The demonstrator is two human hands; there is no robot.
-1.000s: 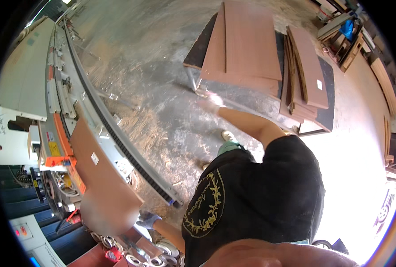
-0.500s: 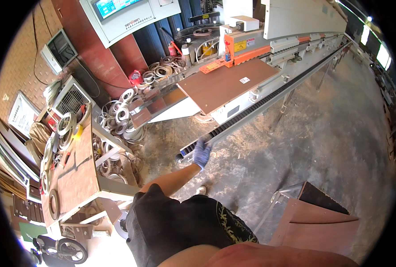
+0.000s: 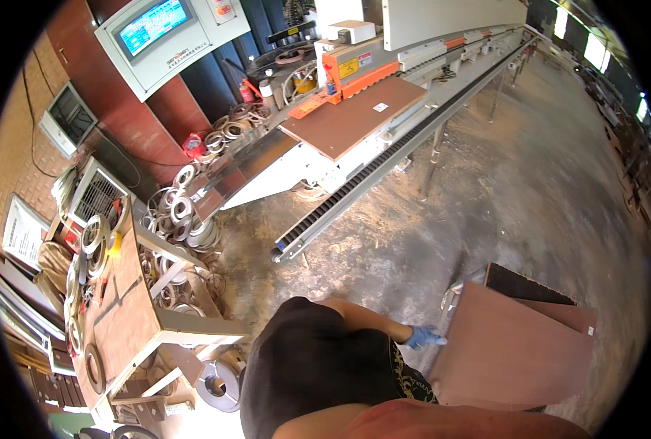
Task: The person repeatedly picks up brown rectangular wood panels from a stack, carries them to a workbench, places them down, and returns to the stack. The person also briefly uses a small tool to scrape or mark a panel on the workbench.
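My left hand [image 3: 423, 337], in a blue-grey work glove, reaches across my body to the lower right. Its fingers are stretched out, with the tips at the left edge of a brown flat panel [image 3: 516, 351]; whether they touch it I cannot tell. This panel lies at an angle over another brown panel [image 3: 570, 316] and a dark board [image 3: 523, 284]. Only the upper part of my right arm shows along the bottom edge, and my right hand is out of sight. Another brown panel [image 3: 355, 121] lies on the long machine, under its orange guard [image 3: 369, 89].
A roller rail [image 3: 384, 157] runs along the machine's near side. To the left stands a wooden workbench [image 3: 128, 311] with rolls of edge strip. More rolls [image 3: 183, 208] lie heaped on the floor behind it. A control cabinet with a lit screen [image 3: 153, 25] hangs at the back.
My left hand has left the end of the roller rail and swung right to the stacked panels. The top panel there has shifted and turned. My view has turned to the right.
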